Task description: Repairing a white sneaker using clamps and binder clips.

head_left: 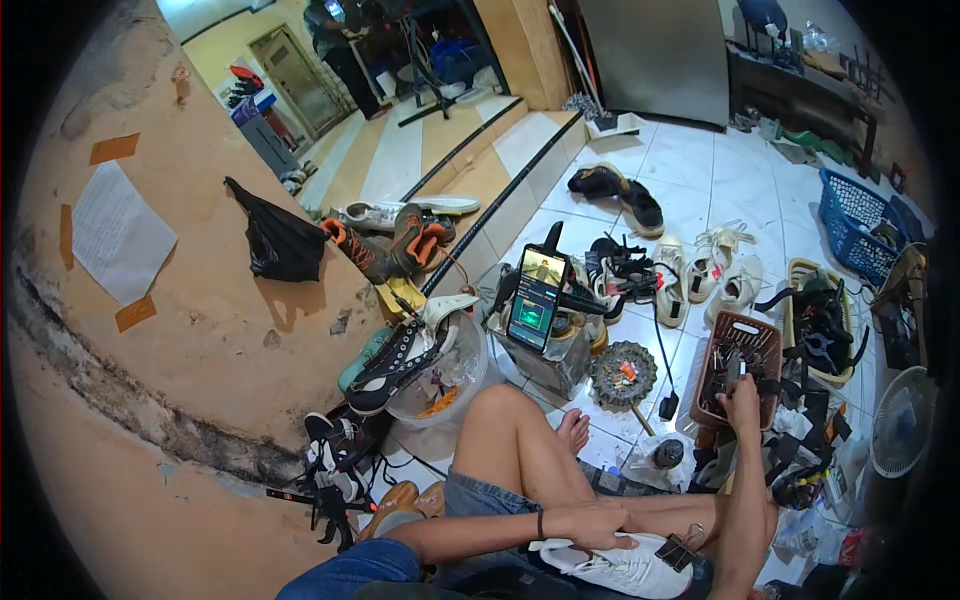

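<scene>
A white lace-up sneaker lies across my lap. My left hand grips it by its upper near the ankle opening, fingers curled over the edge. A large black binder clip is clamped on the shoe's right end. Out to the right, my right hand reaches into a brown plastic basket full of small dark metal pieces. Its fingers are drawn together among them, by a light grey piece. What those fingers hold, if anything, is too small to name.
A phone stands on a tin box ahead, beside a round ashtray. Shoes and a clear tub crowd the left. A yellow basket, a blue basket and a fan stand right. Behind, a person stands by a tripod.
</scene>
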A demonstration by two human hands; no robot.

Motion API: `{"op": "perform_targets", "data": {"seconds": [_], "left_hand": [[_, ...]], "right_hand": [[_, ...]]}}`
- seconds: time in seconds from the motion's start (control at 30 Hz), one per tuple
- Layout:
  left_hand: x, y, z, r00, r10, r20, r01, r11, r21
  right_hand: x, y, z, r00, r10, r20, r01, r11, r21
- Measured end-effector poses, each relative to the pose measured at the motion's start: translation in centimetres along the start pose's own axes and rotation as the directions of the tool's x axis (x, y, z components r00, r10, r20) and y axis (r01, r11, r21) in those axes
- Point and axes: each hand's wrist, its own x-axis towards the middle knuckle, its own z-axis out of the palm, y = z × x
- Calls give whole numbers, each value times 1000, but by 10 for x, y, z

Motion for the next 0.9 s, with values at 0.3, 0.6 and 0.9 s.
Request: {"op": "perform_targets", "data": {"seconds": [0.3,0.6,0.9], "left_hand": [[-1,-9,24,1000,14,-11,-12,986,167],[-17,-9,13,923,184,-337,-183,982,36],[-32,-7,20,966,81,-247,-117,984,-135]], "right_hand": [[-43,30,-53,953,166,-253,49,740,670],[-192,-70,-153,948,-157,-276,182,981,70],[-273,-87,-160,981,-153,120,172,969,-176]]}}
